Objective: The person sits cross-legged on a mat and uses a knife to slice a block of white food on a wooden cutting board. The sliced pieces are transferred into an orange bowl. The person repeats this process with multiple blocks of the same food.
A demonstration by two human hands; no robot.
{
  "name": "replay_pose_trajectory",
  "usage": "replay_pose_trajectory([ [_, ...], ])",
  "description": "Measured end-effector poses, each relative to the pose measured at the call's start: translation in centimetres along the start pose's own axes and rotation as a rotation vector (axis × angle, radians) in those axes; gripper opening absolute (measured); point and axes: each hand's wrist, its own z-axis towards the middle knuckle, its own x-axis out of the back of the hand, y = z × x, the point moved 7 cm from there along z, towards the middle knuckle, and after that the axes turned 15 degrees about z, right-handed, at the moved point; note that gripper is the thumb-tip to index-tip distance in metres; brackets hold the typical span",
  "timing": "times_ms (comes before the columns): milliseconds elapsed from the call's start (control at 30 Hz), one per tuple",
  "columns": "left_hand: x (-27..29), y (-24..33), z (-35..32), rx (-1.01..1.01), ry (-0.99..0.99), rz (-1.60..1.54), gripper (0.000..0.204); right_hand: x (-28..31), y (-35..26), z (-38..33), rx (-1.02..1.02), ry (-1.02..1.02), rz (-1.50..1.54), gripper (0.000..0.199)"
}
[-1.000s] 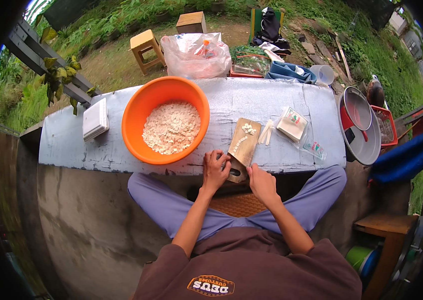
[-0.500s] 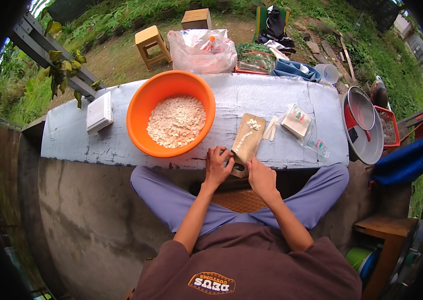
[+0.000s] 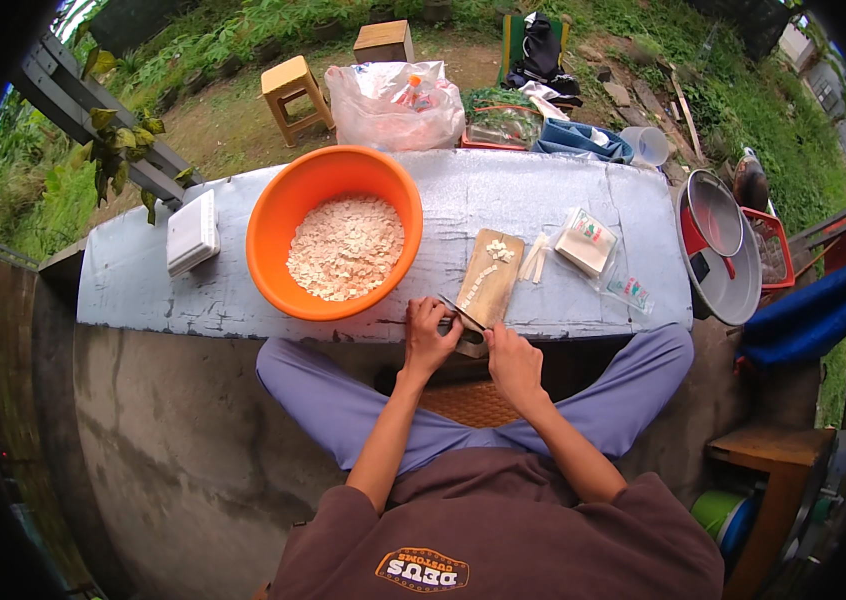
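A knife point(image 3: 467, 315) lies slantwise across the near end of a wooden cutting board point(image 3: 499, 290), its handle gripped by my right hand point(image 3: 515, 368). My left hand point(image 3: 428, 337) is at the board's near left corner, fingers curled in close to the blade; what they pinch is hidden. On the board is a slanting row of small pale cut pieces point(image 3: 480, 287), with a little heap of pale pieces point(image 3: 501, 250) at the far end. Pale strips point(image 3: 535, 258) lie just right of the board. Left of it stands an orange basin point(image 3: 261, 270) holding many small pale flat pieces point(image 3: 345, 250).
A clear packet of pale sheets point(image 3: 585, 243) and a plastic wrapper point(image 3: 631, 290) lie on the table point(image 3: 383, 335) at the right. A white plastic box point(image 3: 193, 232) sits at the left. Beyond the far edge are a plastic bag point(image 3: 383, 115) and a stool point(image 3: 295, 95).
My right hand has drawn slightly down and left, and the knife blade now shows across the board's near end. My left hand stays at the board's corner. The whole view has shifted a little.
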Motion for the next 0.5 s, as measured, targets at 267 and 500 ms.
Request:
replay_pose_trajectory([
  [267, -0.2, -0.7, -0.4, 0.001, 0.026, -0.026, 0.014, 0.4, 0.0, -0.6, 0.013, 0.024, 0.016, 0.022],
  [500, -0.1, -0.5, -0.6, -0.004, 0.025, -0.059, 0.010, -0.9, -0.1, -0.4, 0.051, 0.077, -0.029, 0.019],
])
